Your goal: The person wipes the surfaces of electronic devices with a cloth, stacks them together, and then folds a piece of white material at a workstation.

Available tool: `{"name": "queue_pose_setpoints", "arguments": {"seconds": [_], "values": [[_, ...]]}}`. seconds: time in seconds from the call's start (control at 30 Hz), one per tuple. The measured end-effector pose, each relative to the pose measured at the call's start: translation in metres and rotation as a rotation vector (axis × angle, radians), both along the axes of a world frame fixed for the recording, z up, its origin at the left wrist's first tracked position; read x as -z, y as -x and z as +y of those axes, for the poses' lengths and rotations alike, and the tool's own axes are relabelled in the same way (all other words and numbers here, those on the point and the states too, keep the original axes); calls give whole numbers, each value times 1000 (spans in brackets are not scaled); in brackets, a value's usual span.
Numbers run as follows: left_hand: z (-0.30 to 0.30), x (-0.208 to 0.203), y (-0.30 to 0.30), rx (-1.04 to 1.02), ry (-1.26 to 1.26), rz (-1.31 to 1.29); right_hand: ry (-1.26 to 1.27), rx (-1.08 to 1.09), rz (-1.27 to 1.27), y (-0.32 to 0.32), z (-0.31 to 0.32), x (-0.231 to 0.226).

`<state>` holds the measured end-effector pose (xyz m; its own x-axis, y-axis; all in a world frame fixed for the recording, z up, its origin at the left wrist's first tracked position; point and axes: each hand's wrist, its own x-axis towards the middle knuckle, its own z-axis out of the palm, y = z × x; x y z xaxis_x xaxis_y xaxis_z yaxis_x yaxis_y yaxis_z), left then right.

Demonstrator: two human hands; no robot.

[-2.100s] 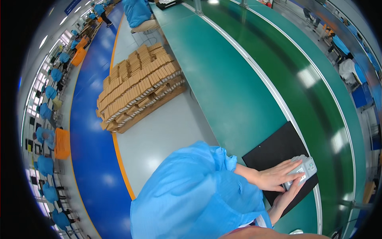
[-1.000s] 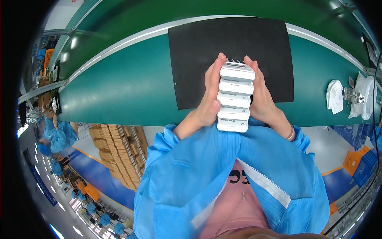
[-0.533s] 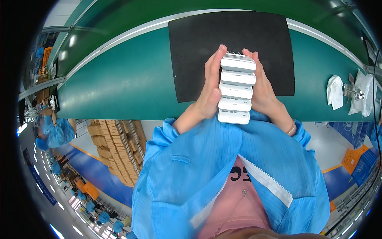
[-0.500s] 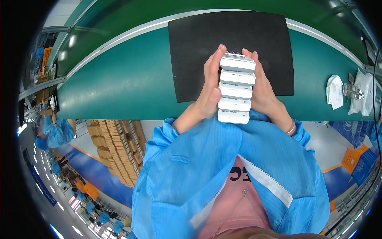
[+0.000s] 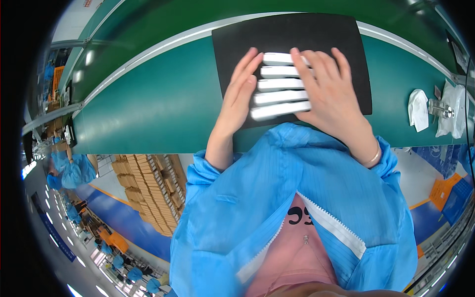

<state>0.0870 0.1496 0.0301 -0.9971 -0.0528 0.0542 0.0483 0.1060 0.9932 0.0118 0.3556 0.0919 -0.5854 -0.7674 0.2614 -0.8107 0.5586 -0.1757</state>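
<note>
Several flat white plastic cases [image 5: 280,84] with rounded corners lie in a row, one behind another, over the black mat [image 5: 237,37]. The nearest ones are tilted and smeared by motion. Against their left ends is my left hand [image 5: 239,94], its fingers pointing away from me and its thumb beside the middle cases. My right hand [image 5: 330,89] reaches over their right ends, fingers spread, the index finger across the farthest cases and the thumb near the closest one. Between them, both hands hold the row. The right ends of the cases are hidden under my right hand.
The mat lies on a green worktable [image 5: 148,109]. At its right stand a white cloth-like item [image 5: 418,110], a clear glass bottle [image 5: 440,110] and a white plastic bag [image 5: 451,116]. Stacked cardboard boxes [image 5: 143,183] are below left, and a co-worker in blue [image 5: 74,171] is farther left.
The row of cases has moved away from me onto the mat and turned, showing narrow edges. My right hand has shifted from their side to over their right ends.
</note>
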Motion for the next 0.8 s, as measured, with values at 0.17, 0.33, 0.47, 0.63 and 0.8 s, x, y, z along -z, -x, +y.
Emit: {"name": "queue_pose_setpoints", "arguments": {"seconds": [0.17,0.33,0.47,0.63,0.8], "values": [[-2,3,2,-145,-55,36,29,-38,-107,3,-6,11],[5,-4,6,-229,-128,-2,200,-97,-324,19,23,16],[20,-7,13,-172,-219,-52,261,-120,-594,22,46,50],[33,-5,15,-193,-217,-69,295,-79,-463,11,40,61],[24,-5,14,-203,-177,-55,387,-87,-500,10,37,62]]}}
